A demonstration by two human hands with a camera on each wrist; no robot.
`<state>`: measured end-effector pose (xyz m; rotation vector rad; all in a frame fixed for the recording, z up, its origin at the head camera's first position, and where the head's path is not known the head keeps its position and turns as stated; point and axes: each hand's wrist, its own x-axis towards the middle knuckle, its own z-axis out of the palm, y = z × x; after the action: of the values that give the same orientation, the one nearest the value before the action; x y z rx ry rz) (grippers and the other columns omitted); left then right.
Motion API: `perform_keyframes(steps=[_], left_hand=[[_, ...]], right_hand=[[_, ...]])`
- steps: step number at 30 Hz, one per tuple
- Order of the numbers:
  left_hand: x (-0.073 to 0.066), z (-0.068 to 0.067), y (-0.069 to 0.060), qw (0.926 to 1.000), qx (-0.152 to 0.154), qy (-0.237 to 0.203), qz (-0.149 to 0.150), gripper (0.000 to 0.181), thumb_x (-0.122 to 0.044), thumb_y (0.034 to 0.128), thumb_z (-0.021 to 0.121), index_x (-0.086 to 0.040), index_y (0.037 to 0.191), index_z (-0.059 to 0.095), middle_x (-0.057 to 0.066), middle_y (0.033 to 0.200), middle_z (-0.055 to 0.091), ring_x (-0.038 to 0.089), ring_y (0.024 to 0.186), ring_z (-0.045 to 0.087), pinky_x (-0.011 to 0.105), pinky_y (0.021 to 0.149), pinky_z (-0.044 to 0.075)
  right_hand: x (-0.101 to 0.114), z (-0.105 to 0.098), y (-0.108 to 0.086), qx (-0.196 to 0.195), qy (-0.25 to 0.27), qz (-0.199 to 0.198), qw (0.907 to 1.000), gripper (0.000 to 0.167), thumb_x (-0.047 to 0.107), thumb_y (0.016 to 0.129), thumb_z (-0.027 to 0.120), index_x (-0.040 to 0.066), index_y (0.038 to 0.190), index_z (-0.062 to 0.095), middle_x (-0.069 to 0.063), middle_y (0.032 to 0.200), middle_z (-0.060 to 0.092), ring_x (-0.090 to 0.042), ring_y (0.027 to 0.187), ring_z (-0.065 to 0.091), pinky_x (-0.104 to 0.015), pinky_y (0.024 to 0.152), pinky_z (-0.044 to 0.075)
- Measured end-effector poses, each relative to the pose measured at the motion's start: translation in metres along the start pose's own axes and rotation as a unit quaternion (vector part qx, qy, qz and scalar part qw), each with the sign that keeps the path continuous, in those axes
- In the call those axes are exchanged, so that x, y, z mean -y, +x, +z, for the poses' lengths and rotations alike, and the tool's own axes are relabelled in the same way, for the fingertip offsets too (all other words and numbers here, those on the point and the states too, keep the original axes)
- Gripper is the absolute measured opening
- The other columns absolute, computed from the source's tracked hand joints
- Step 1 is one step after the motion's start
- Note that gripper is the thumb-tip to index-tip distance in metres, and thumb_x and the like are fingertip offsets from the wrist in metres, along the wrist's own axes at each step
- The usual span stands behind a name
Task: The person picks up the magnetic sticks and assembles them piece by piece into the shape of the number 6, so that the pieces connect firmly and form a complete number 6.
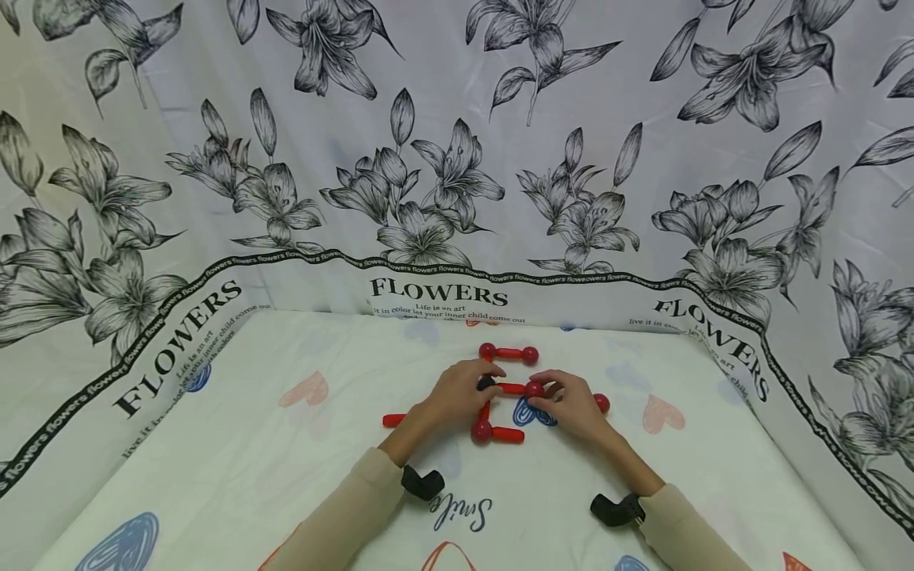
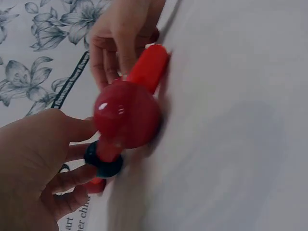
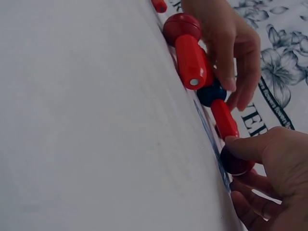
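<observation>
My left hand pinches a dark ball in the middle of a figure built of red rods and balls. From that ball a red rod runs right to a red ball, which my right hand holds between thumb and fingers. Nearer me, a larger-looking red ball carries another rod pointing right. At the far end, a ball, a rod and an end ball stand in a row. The right wrist view shows a silvery disc on one rod's end.
A loose red rod lies partly behind my left wrist. Another red ball shows just past my right hand. The white cloth has printed hearts, and a flowered curtain hangs behind it.
</observation>
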<state>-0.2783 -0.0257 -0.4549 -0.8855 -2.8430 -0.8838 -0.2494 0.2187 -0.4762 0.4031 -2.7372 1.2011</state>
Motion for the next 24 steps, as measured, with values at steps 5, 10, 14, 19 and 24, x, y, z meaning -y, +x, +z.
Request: perform_keyframes(steps=[5,10,14,19,24], left_hand=[[0.012,-0.029,-0.007,0.9964,-0.003,-0.084,0.007,0.032,-0.028,0.0888,0.066,-0.019,0.12,0.064,0.001,0.114,0.067,0.015,0.078,0.055,0.027,0.068,0.046],[0.031,-0.045,-0.015,0.9877,-0.01,-0.155,-0.01,0.03,-0.029,0.0888,0.066,-0.019,0.117,0.066,0.003,0.115,0.068,0.021,0.094,0.058,0.03,0.079,0.047],[0.044,-0.053,-0.024,0.9812,-0.003,-0.192,-0.022,0.035,-0.032,0.0878,0.067,-0.016,0.119,0.065,0.002,0.113,0.068,0.022,0.092,0.059,0.031,0.076,0.048],[0.062,-0.063,-0.038,0.9667,0.038,-0.248,-0.048,0.038,-0.031,0.0852,0.07,-0.015,0.119,0.064,0.003,0.109,0.069,0.024,0.083,0.062,0.034,0.061,0.052],[0.086,-0.073,-0.049,0.9595,0.088,-0.265,-0.037,0.034,-0.024,0.0825,0.073,-0.011,0.113,0.066,0.003,0.097,0.068,0.025,0.081,0.062,0.037,0.059,0.052]], right_hand=[[0.001,0.001,0.0,0.001,0.0,0.005,1.0,0.039,0.029,0.081,0.075,0.02,0.117,0.064,0.003,0.107,0.067,-0.014,0.088,0.06,-0.021,0.072,0.051],[0.0,0.001,0.0,0.0,0.0,0.017,0.9999,0.04,0.03,0.081,0.075,0.02,0.118,0.064,0.004,0.107,0.066,-0.015,0.089,0.06,-0.023,0.072,0.051],[-0.002,0.0,0.0,-0.002,0.0,0.022,0.9998,0.041,0.031,0.081,0.075,0.02,0.118,0.064,0.005,0.106,0.067,-0.014,0.089,0.06,-0.024,0.073,0.051],[-0.003,0.002,0.001,0.0,0.006,0.022,0.9997,0.039,0.031,0.081,0.075,0.021,0.118,0.064,0.005,0.105,0.067,-0.015,0.089,0.059,-0.024,0.074,0.05],[-0.004,0.003,0.001,0.003,0.007,0.031,0.9995,0.039,0.032,0.081,0.074,0.023,0.118,0.064,0.005,0.106,0.066,-0.015,0.09,0.059,-0.024,0.074,0.05]])
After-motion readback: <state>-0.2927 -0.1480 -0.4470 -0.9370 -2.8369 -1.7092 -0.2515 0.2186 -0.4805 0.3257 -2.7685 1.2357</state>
